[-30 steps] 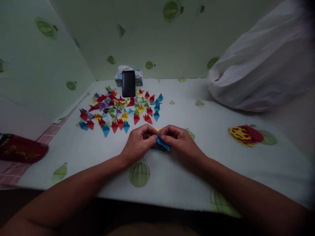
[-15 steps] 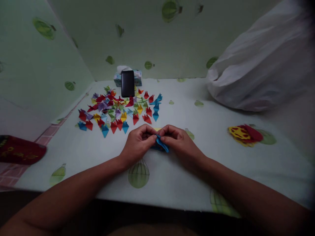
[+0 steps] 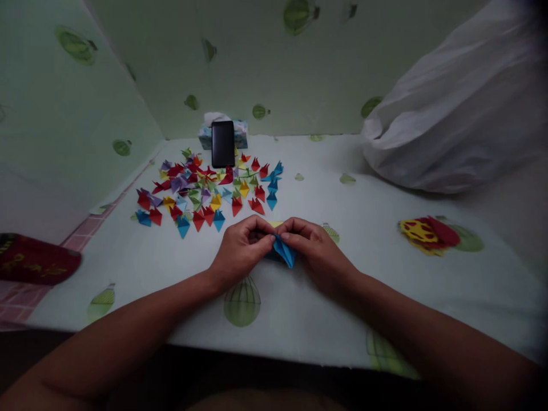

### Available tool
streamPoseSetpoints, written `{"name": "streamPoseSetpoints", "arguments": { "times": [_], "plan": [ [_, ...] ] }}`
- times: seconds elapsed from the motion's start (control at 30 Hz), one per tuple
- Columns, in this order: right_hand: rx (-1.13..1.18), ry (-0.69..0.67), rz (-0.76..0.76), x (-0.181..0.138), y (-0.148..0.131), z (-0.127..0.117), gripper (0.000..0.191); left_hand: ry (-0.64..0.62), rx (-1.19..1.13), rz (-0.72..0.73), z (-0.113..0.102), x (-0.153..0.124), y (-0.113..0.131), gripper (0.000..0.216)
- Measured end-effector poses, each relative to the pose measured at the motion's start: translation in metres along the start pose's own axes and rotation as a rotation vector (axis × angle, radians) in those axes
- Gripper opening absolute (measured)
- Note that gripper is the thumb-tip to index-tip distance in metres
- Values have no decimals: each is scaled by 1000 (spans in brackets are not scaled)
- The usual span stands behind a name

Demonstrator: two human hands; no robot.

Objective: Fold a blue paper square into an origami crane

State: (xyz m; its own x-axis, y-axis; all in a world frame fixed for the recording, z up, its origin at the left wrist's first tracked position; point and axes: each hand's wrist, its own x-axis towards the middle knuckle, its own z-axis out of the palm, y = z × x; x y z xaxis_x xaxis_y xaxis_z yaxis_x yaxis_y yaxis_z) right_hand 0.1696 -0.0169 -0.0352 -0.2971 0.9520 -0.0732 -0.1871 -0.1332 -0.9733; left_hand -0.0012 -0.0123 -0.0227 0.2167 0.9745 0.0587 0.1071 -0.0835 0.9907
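Note:
A small folded blue paper (image 3: 285, 251) is pinched between my two hands above the near middle of the table. My left hand (image 3: 243, 245) grips its upper left end between thumb and forefinger. My right hand (image 3: 314, 245) pinches the same paper from the right, fingers curled. The paper's pointed end hangs down toward me. Behind the fingertips, a bit of yellow paper (image 3: 274, 223) shows, mostly hidden. Beyond my left hand lie several folded paper cranes (image 3: 208, 214) in red, blue, yellow, green and purple.
A black phone (image 3: 223, 144) leans on a tissue box (image 3: 241, 134) at the back. A large white plastic bag (image 3: 440, 125) stands at the back right. Red and yellow cut-out pieces (image 3: 422, 233) lie at right. A dark red item (image 3: 40, 260) sits at the left edge.
The blue paper has turned between my fingers, so more of its broad face and its downward point show. Both hands stay in nearly the same place.

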Motion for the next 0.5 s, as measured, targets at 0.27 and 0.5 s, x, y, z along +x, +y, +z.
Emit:
{"name": "streamPoseSetpoints", "arguments": {
  "times": [0.27,0.5],
  "plan": [
    [-5,-10,10,-1,-2,1,14,0,15,26,0,-1,1,9],
    [-61,-25,-17,0,-1,-1,15,11,20,22,1,-2,-1,10]
  ]
}}
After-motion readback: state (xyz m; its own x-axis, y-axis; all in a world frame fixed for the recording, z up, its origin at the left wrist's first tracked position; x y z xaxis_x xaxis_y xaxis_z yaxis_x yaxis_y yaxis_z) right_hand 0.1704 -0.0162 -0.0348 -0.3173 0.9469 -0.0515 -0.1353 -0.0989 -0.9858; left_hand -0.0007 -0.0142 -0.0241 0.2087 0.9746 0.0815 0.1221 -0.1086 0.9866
